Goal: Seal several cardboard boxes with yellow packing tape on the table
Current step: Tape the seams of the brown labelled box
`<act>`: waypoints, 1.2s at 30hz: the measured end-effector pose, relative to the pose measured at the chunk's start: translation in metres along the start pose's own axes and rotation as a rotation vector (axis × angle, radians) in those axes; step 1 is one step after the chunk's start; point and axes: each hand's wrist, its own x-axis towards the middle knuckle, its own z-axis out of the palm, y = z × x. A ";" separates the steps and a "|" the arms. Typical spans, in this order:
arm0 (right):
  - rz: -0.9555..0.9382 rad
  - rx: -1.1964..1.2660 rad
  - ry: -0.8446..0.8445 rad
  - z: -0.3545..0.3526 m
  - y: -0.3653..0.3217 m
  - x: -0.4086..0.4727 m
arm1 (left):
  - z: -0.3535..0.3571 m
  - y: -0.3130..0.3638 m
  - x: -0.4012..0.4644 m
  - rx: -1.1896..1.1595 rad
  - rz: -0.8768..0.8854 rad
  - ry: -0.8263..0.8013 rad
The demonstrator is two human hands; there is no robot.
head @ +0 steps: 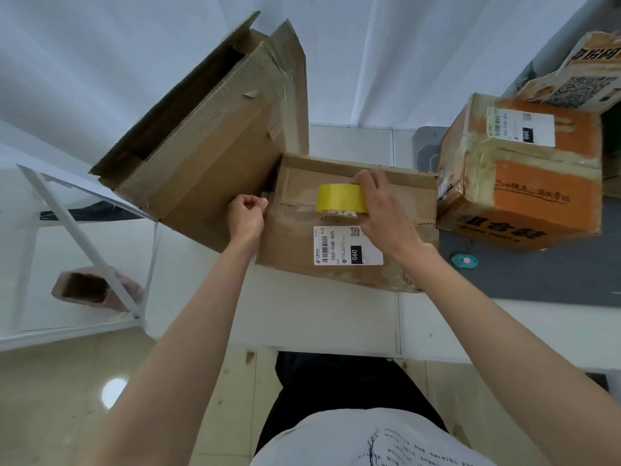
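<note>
the right hand is gripping the yellow tape roll, fingers curled over its top, holding it on edge against the top of the brown box lying in the middle of the white table. the left hand is sitting at the box's left edge with thumb and fingertips pinched together, though whether tape is between them i cannot tell. a big open box is leaning just behind on the left, an orange box is standing to the right on a grey mat, and a small teal cutter is lying on that mat.
</note>
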 end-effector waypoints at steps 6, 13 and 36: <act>0.024 -0.074 -0.006 0.010 0.007 0.005 | 0.005 -0.006 0.009 -0.026 -0.026 -0.023; 0.010 -0.120 -0.033 0.017 -0.001 0.008 | 0.007 -0.010 0.018 -0.041 -0.071 0.013; -0.082 -0.189 -0.121 0.024 -0.026 0.021 | -0.010 -0.005 0.046 -0.206 -0.378 -0.243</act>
